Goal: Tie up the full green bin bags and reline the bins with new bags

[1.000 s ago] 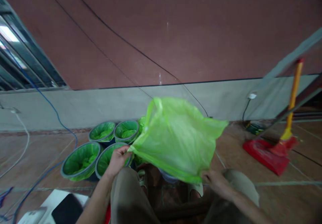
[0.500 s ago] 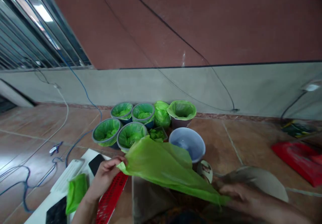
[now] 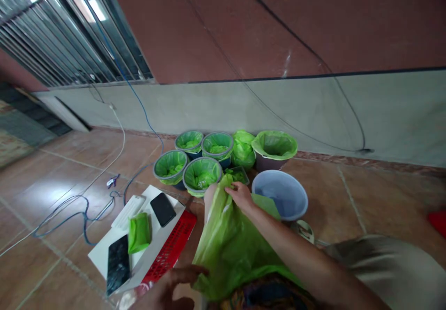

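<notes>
Already five far bins (image 3: 267,164) lined, near blue bin (image 3: 278,194) bare; our right hand (image 3: 240,195), left hand (image 3: 172,283) both pinching green bag (image 3: 230,247).

left hand (image 3: 167,289): blurred, cut by bottom edge, grip on green plastic bag (image 3: 228,245) unclear | patterned cloth (image 3: 265,296): blurred, cut by bottom edge | red object (image 3: 438,222): cut by right edge, kind unclear | small tray (image 3: 239,175): partly behind bag and right hand (image 3: 240,196) | red board (image 3: 170,249): markings too small to read
</notes>
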`<action>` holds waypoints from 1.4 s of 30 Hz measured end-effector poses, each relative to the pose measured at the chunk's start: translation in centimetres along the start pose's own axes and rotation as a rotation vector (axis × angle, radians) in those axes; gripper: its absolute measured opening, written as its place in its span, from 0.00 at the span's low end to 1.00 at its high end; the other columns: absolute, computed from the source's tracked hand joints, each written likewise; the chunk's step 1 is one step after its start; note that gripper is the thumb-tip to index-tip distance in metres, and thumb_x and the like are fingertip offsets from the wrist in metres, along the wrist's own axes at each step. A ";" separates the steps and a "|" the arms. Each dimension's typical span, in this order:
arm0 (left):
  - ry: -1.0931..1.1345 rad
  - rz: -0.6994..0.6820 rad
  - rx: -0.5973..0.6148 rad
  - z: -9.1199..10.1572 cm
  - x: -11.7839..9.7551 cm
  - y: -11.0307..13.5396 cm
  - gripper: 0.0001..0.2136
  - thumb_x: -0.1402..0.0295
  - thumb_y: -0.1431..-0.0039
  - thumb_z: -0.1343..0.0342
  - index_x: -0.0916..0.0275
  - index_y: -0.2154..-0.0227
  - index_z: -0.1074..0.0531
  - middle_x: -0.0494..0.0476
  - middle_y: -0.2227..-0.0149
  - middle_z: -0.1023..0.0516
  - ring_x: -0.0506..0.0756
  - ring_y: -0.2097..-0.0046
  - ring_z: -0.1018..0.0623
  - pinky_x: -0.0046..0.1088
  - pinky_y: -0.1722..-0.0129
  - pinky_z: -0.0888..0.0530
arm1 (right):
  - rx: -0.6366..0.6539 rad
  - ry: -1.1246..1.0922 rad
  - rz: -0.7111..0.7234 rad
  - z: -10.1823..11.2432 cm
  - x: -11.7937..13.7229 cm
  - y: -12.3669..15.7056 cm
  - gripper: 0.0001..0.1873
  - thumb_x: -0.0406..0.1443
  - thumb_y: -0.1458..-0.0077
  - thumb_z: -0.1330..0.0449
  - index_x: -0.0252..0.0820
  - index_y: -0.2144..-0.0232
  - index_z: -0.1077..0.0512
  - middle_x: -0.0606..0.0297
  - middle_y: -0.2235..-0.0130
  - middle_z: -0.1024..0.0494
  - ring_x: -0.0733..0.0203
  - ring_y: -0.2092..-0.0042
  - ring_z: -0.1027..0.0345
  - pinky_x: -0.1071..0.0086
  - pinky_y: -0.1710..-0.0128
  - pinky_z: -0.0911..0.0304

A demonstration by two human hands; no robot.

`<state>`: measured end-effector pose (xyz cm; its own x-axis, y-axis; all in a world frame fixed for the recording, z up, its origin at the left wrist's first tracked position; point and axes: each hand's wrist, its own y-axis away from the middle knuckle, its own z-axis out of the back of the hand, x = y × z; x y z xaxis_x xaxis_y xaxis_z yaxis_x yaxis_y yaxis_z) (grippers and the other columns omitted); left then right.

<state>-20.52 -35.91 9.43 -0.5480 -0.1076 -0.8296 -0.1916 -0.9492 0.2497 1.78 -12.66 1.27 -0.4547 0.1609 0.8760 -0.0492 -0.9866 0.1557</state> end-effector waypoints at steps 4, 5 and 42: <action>0.081 0.142 -0.028 5.2 1.1 -1.2 0.17 0.53 0.42 0.48 0.54 0.59 0.19 0.60 0.52 0.21 0.64 0.46 0.24 0.43 0.49 0.26 | -0.037 -0.124 0.225 0.6 -0.7 0.5 0.16 0.34 0.53 0.42 0.38 0.61 0.25 0.60 0.63 0.21 0.59 0.66 0.29 0.65 0.61 0.34; -0.018 0.136 -0.069 6.5 1.1 -2.3 0.17 0.53 0.42 0.47 0.56 0.61 0.19 0.60 0.54 0.20 0.64 0.46 0.24 0.41 0.48 0.26 | -0.028 -0.131 0.290 1.2 -0.5 0.8 0.16 0.34 0.53 0.43 0.38 0.60 0.25 0.60 0.62 0.21 0.60 0.67 0.30 0.65 0.61 0.35; 0.395 -0.295 -0.456 -1.2 -13.1 -26.1 0.07 0.67 0.49 0.48 0.63 0.71 0.28 0.47 0.79 0.32 0.48 0.78 0.36 0.24 0.75 0.40 | -0.097 -0.020 0.557 9.2 6.4 4.1 0.05 0.33 0.48 0.43 0.43 0.66 0.31 0.65 0.67 0.26 0.63 0.69 0.33 0.69 0.65 0.37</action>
<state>-7.36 -10.05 13.18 -0.1694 0.1574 -0.9729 0.1229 -0.9761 -0.1793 6.89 -15.39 11.73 -0.4180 -0.3854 0.8227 0.1117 -0.9205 -0.3744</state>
